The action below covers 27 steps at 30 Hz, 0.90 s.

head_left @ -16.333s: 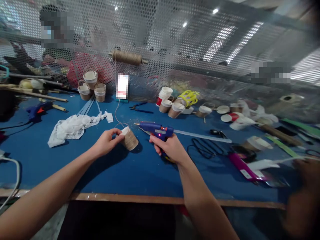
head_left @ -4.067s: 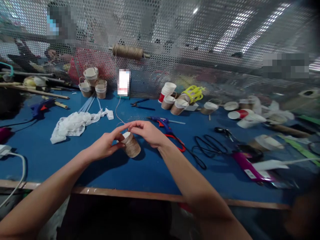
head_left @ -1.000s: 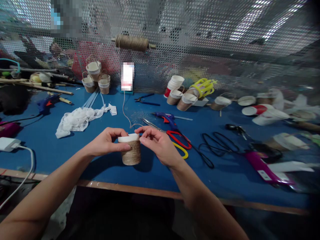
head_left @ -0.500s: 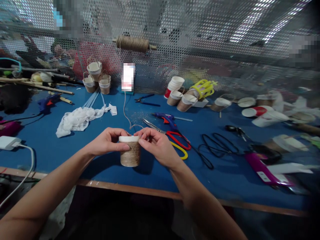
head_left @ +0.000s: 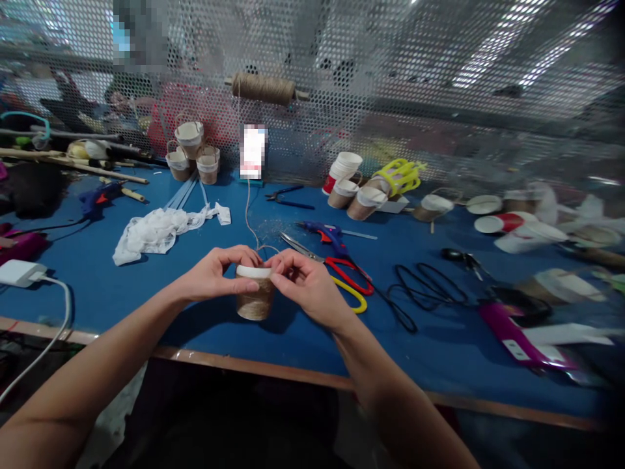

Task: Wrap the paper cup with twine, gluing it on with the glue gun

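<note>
A twine-wrapped cup with a white rim is between my hands over the blue table. My left hand grips its left side, thumb across the front and fingers at the rim. At the right of the rim, my right hand pinches the edge with thumb and fingers. Twine runs down from the twine roll to the cup's far side. Scissors with red and yellow handles lie just right of my right hand, beside a blue glue gun.
White fabric lies left of centre. Finished small baskets stand at the back left, others at the back right. Pliers, black cable and a purple item lie around.
The cup has tipped slightly, its base further from me, and its front is more covered by my left thumb. The whole view has shifted a little; both hands keep their hold.
</note>
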### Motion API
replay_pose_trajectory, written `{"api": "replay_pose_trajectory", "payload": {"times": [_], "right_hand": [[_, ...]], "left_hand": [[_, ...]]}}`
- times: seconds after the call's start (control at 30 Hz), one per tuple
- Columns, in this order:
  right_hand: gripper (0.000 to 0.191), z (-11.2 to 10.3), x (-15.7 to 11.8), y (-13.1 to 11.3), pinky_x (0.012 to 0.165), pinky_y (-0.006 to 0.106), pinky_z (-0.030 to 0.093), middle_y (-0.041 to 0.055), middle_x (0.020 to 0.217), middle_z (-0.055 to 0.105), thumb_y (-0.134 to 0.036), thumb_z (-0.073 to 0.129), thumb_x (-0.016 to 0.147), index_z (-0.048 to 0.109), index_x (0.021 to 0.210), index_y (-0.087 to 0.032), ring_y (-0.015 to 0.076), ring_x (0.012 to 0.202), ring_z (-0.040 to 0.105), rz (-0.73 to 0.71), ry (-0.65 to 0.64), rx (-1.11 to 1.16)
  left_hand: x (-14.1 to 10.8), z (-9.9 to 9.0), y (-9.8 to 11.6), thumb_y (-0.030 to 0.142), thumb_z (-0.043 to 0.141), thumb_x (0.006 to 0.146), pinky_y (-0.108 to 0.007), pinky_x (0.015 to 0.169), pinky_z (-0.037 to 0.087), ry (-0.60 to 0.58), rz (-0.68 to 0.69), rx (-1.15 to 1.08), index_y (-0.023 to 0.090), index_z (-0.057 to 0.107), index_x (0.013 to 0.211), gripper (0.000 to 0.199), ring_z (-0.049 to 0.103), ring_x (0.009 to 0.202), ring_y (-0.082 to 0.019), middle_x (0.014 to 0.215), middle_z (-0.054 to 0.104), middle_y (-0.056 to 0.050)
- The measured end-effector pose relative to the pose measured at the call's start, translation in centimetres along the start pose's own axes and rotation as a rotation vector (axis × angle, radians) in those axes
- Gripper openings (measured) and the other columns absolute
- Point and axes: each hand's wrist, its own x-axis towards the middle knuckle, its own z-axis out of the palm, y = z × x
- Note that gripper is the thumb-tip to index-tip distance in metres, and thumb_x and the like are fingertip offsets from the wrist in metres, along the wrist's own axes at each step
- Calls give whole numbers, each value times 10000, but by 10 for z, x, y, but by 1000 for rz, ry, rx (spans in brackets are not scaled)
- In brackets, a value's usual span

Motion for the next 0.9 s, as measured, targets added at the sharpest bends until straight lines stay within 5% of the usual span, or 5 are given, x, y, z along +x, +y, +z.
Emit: {"api": "replay_pose_trajectory", "payload": {"times": [0.27, 0.6, 0.77, 0.9], "right_hand": [[132, 2, -1, -1, 750, 311, 422, 17, 796, 521, -114, 526, 736, 447, 672, -198, 137, 780, 514, -147, 46, -356], [140, 1, -2, -2, 712, 291, 416, 22, 789, 524, -116, 516, 745, 428, 675, -200, 138, 756, 497, -196, 15, -527], [144, 1, -1, -1, 713, 294, 428, 26, 795, 538, -112, 518, 748, 434, 671, -200, 140, 759, 507, -219, 15, -565], [63, -2, 1, -1, 802, 322, 430, 51, 905, 566, -161, 550, 762, 499, 756, -198, 155, 882, 531, -268, 57, -547]], "left_hand": [[2, 8, 2, 242, 595, 731, -340, 798, 425, 22, -27, 353, 123, 571, 786, 133, 548, 860, -189, 860, 602, -83], [10, 12, 18, 209, 543, 727, -297, 682, 427, -33, -49, 647, 132, 583, 728, 87, 540, 691, -151, 736, 613, -45], [12, 13, 16, 188, 531, 723, -287, 655, 408, -51, -88, 670, 124, 589, 719, 86, 527, 667, -151, 714, 601, -45], [11, 10, 10, 209, 522, 724, -271, 665, 400, 13, -185, 478, 137, 568, 711, 87, 518, 685, -145, 723, 588, -28]]}}
